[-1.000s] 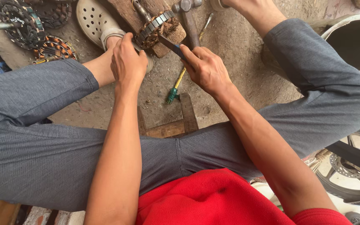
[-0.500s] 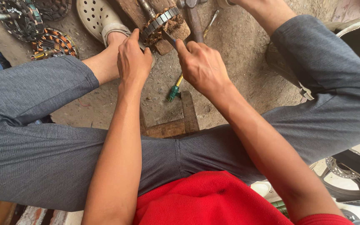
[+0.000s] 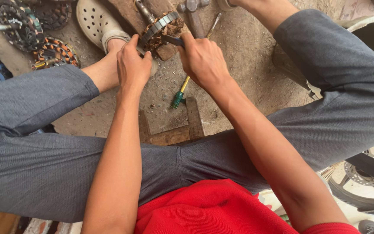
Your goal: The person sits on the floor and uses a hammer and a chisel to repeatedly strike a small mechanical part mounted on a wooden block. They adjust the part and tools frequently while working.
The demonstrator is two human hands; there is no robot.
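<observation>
The left hand (image 3: 133, 65) steadies a wound motor coil (image 3: 161, 30) on a wooden block (image 3: 165, 51) at the floor's far edge. The right hand (image 3: 202, 60), clenched on a dark tool (image 3: 172, 40), seems to be prying at the windings; the next stroke needs firm bracing.

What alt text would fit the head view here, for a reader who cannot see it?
Seated on dirt ground, a person steadies a ring-shaped wound stator with the left hand while the right hand works a tool against it. A green-handled screwdriver and hammer lie close by.

Rough rusty metal stator (image 3: 161, 29)
</observation>
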